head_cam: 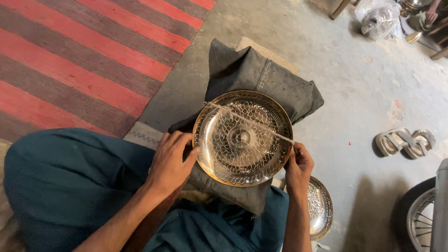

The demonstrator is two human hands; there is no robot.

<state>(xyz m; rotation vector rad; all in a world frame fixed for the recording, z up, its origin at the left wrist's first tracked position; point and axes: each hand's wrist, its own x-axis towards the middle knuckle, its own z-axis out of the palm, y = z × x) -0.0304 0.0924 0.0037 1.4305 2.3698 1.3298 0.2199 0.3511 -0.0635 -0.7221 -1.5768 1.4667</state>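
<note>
A round engraved metal plate lies face up on a dark grey cloth cushion in front of my lap. My left hand grips the plate's left rim. My right hand sits at the plate's lower right rim, its fingers pinched on a thin pale strip that stretches straight across the plate from upper left to lower right. A second engraved metal plate rests on the floor just under my right forearm.
A red and grey striped rug covers the floor to the left. A pair of pale sandals lies on the concrete at right. A wheel shows at the bottom right. Plastic bags sit at the top right.
</note>
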